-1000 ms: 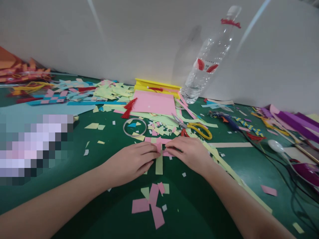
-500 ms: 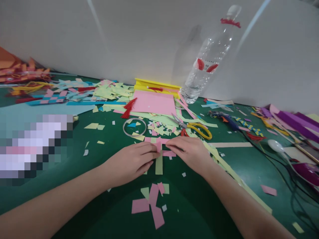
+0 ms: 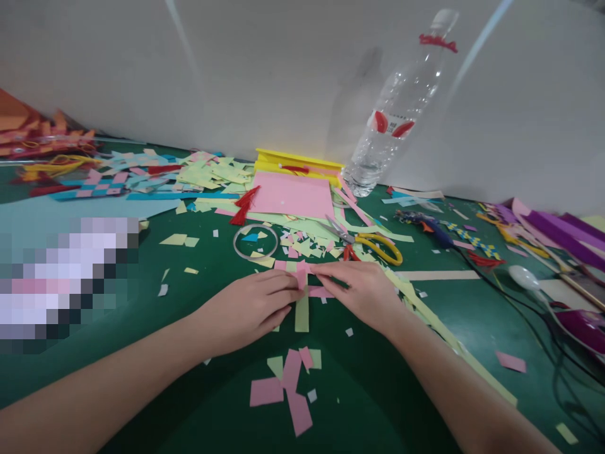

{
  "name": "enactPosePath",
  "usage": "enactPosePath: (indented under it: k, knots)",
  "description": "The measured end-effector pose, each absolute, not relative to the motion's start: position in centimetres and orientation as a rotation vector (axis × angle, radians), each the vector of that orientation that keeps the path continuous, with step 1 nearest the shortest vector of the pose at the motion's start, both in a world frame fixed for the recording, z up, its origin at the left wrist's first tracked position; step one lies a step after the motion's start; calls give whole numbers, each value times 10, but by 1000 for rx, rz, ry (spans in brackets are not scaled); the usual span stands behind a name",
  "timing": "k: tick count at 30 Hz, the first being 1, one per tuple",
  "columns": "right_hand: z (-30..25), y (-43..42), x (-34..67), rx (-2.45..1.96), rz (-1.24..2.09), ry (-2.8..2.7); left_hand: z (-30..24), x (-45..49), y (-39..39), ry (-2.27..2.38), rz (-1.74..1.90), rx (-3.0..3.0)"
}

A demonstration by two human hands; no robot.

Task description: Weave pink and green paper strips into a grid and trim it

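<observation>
Pink and pale green paper strips cross each other at the middle of the green table; one green strip [image 3: 302, 312] hangs down toward me from the crossing. My left hand [image 3: 253, 302] is closed on the left side of the crossed strips, its fingertips on a folded pink strip [image 3: 301, 275]. From the right, my right hand [image 3: 362, 287] pinches the right end of the upper pink strip. A lower pink strip [image 3: 320, 292] lies between the hands. The fingers partly hide the crossing.
Yellow-handled scissors [image 3: 366, 241] and a clear ring [image 3: 255, 242] lie beyond my hands. A pink paper sheet [image 3: 290, 194] and a leaning plastic bottle [image 3: 401, 107] are by the wall. Pink scraps [image 3: 266, 391] lie nearer; a glue gun [image 3: 581, 325] is at right.
My right hand has shifted slightly left along the upper pink strip, closer to the left fingers. The left hand looks unmoved.
</observation>
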State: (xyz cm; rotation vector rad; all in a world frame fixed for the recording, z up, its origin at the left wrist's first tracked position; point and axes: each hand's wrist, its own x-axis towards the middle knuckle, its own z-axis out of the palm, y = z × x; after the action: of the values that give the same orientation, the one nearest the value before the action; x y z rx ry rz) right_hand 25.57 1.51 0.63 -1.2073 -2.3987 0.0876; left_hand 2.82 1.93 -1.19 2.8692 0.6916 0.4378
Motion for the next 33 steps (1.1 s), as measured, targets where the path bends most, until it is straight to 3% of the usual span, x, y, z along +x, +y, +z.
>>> enactPosePath:
  k: [33]
  knots:
    - [3,14,248,-1069,-55,-2597,-14,28,21,681,516,2934]
